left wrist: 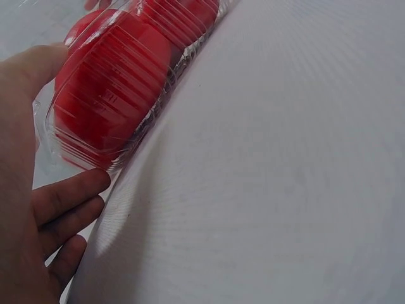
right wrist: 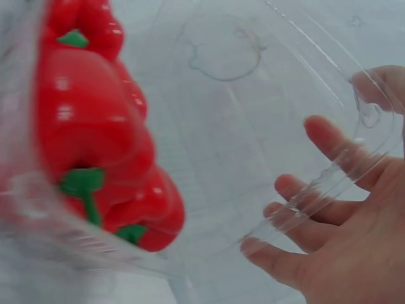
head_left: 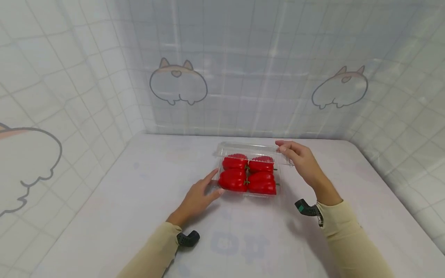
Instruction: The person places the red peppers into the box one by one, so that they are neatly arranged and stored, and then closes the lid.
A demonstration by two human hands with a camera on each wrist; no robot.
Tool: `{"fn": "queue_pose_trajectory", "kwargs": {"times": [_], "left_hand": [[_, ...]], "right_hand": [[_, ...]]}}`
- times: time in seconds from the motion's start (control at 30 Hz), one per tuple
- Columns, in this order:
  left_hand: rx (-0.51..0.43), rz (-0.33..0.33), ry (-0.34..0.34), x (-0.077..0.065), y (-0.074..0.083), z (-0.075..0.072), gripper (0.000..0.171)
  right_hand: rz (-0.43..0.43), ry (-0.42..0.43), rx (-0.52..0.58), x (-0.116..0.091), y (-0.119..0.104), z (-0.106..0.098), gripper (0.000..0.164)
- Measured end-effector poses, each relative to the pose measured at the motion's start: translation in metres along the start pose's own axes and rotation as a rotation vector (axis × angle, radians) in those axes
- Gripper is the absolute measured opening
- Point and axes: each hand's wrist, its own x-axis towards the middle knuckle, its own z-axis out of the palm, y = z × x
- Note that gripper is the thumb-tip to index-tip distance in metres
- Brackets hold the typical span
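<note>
A clear plastic clamshell box (head_left: pixel 255 195) holds several shiny red bell peppers (head_left: pixel 262 182) with green stems, set in two rows. Its hinged lid (head_left: pixel 248 148) stands raised along the far side. My right hand (head_left: pixel 304 162) pinches the lid's right corner between thumb and fingers; the right wrist view shows the fingers (right wrist: pixel 329 206) behind the clear plastic edge. At the box's near left corner is my left hand (head_left: pixel 196 199), its fingers loosely spread. Seen from the left wrist, the thumb lies along the rim and the fingertips (left wrist: pixel 95 180) meet the box's side.
The box stands on a pale table (head_left: pixel 163 166). Behind it hangs a white grid-patterned sheet (head_left: pixel 257 77) with cartoon drawings, and similar sheets close off both sides. A dark wrist device (head_left: pixel 187 238) sits at the left cuff, another device (head_left: pixel 307 208) at the right.
</note>
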Motion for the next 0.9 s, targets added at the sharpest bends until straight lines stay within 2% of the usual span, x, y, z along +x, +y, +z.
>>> {"fn": "queue_pose_trajectory", "kwargs": {"times": [0.1, 0.33, 0.6, 0.73, 0.9], "left_hand": [[0.003, -0.018, -0.003, 0.001, 0.0, 0.0, 0.077], [-0.021, -0.007, 0.001, 0.002, -0.001, 0.001, 0.077], [-0.017, -0.055, -0.004, 0.0, -0.002, -0.001, 0.08], [-0.049, -0.064, -0.015, 0.0, -0.002, -0.002, 0.081], [-0.08, -0.045, -0.01, 0.001, -0.003, -0.003, 0.079]], "right_hand": [[-0.014, 0.025, -0.007, -0.006, 0.002, 0.005, 0.032], [-0.024, 0.058, -0.068, -0.014, 0.006, 0.011, 0.027], [-0.033, 0.059, -0.102, -0.021, 0.013, 0.021, 0.021], [-0.055, 0.058, -0.144, -0.026, 0.017, 0.024, 0.019], [-0.037, 0.073, -0.186, -0.03, 0.023, 0.025, 0.024]]}}
